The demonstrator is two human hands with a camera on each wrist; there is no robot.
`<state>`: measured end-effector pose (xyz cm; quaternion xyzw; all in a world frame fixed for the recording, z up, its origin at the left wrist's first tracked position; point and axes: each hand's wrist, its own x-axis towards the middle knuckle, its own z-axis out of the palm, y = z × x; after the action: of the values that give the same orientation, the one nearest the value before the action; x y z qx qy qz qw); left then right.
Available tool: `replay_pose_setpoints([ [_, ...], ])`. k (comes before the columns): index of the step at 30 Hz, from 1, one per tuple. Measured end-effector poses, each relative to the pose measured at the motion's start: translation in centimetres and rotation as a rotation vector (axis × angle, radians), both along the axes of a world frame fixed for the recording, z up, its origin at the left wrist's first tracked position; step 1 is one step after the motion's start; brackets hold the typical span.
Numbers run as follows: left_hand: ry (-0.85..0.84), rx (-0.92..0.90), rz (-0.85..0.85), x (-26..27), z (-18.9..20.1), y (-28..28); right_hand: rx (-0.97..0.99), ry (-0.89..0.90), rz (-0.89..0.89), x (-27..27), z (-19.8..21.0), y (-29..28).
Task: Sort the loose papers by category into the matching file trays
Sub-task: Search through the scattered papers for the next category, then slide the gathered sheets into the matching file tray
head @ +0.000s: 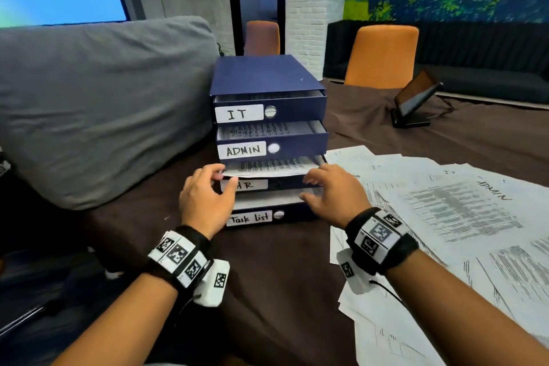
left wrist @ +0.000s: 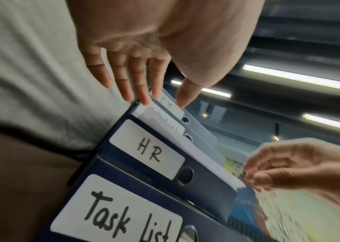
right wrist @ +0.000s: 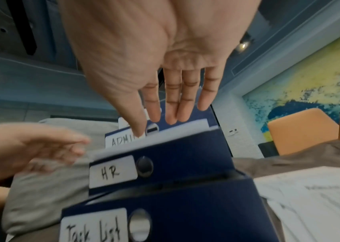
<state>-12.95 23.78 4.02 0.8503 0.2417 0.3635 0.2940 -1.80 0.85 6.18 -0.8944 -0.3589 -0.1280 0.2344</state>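
Observation:
A blue drawer unit (head: 264, 71) holds four trays labelled IT, ADMIN, HR and Task List. A printed sheet (head: 273, 168) lies in the HR tray (head: 286, 185), its front edge sticking out over the tray front. My left hand (head: 218, 174) has straight fingers touching the sheet's left corner (left wrist: 144, 108). My right hand (head: 309, 184) is at the sheet's right corner with fingers straight, its thumb tip on the paper edge (right wrist: 165, 133). Neither hand grips anything. Loose printed papers (head: 445, 205) are spread to the right of the unit.
The table is covered by a brown cloth (head: 282, 276). A large grey cushion (head: 89, 104) sits against the unit's left side. A tablet on a stand (head: 416, 101) is at the back right, with orange chairs (head: 383, 56) behind the table.

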Motion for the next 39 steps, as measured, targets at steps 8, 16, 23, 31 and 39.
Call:
replay_pose_setpoints([
  [8,0.310,0.428,-0.104,3.7,1.0,-3.0,-0.160,0.041,-0.002,0.5,-0.5,3.0],
  [16,0.415,0.394,-0.102,6.5,2.4,-2.3,-0.215,-0.012,-0.046,1.9,0.2,4.6],
  [23,0.500,0.393,-0.140,6.9,2.6,-2.2,-0.313,0.026,-0.067,2.4,0.7,5.1],
  [31,0.463,0.383,-0.202,6.8,4.1,-3.2,-0.268,0.054,-0.040,2.3,0.3,4.1],
  [39,0.250,0.255,-0.436,7.7,4.2,-11.0,-0.043,0.013,-0.178,1.8,0.7,-2.5],
])
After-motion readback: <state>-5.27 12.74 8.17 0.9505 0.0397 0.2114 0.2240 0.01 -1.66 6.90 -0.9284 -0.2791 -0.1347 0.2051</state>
